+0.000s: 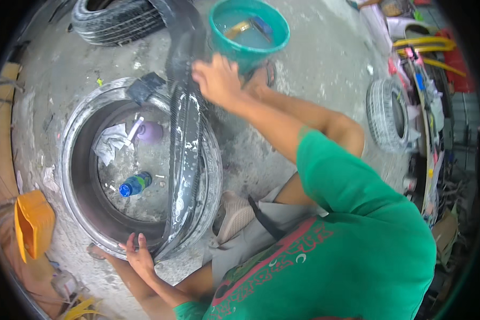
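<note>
A large, dusty tyre (72,144) lies on its side on the floor in front of me. Across its right part runs a long black rubber strip (185,160), wet and shiny in patches, reaching up to the top of the picture. My left hand (140,260) rests at the tyre's near edge with its fingers apart. Beside the strip's upper part is my right hand (218,81), slightly blurred, its fingers spread and at or close to the strip's edge. A dark block or folded piece (144,88) sits on the tyre's far rim.
Inside the tyre's ring are a blue bottle (135,183), a purple container (150,132) and a crumpled white cloth (110,144). A teal basin (250,49) holds cloudy water and floating objects. More tyres stand at far left (117,26) and right (387,114). A yellow container (44,216) is left.
</note>
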Demonstrator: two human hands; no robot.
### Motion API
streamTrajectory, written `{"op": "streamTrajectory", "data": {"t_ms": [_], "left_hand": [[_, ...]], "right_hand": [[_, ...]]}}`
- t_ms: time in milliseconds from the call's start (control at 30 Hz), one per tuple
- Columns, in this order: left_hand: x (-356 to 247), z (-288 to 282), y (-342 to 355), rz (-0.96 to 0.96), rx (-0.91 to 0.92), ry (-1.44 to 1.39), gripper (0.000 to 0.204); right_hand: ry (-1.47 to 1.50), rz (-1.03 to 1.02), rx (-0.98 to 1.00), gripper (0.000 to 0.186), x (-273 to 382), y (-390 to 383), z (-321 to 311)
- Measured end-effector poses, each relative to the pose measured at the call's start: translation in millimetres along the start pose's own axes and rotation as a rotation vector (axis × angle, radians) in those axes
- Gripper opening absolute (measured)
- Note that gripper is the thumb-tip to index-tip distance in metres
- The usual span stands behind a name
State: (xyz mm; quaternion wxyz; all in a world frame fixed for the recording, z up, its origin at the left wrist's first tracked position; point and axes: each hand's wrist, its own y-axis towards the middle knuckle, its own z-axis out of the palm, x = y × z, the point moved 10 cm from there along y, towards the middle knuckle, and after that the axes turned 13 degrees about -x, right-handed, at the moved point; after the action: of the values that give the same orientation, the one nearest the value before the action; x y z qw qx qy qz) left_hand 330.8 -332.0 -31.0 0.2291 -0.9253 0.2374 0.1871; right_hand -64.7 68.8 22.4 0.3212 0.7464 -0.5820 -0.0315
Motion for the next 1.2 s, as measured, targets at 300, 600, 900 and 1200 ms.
{"op": "streamTrajectory", "data": {"t_ms": [300, 600, 900, 1200], "left_hand": [[-1.8, 1.1, -4.3, 0.016, -0.011, 0.011, 0.054], [-8.3, 1.7, -7.3, -0.005, 0.057, 0.143, 0.061], [-7.2, 7.2, -5.5, -0.021, 0.032, 0.211, 0.063], [-4.3, 4.1, -5.8, 0.005, 0.003, 0.208, 0.062]], "right_hand": [[-0.089, 0.058, 0.056, 0.017, 1.9, 23.8, 1.4], [-0.151, -0.119, 0.141, 0.023, 49.0, -24.9, -20.7], [-0.249, -0.011, 0.141, 0.022, 54.7, -31.0, -13.7], [-0.174, 0.003, 0.119, 0.026, 55.2, -37.7, -13.1]]}}
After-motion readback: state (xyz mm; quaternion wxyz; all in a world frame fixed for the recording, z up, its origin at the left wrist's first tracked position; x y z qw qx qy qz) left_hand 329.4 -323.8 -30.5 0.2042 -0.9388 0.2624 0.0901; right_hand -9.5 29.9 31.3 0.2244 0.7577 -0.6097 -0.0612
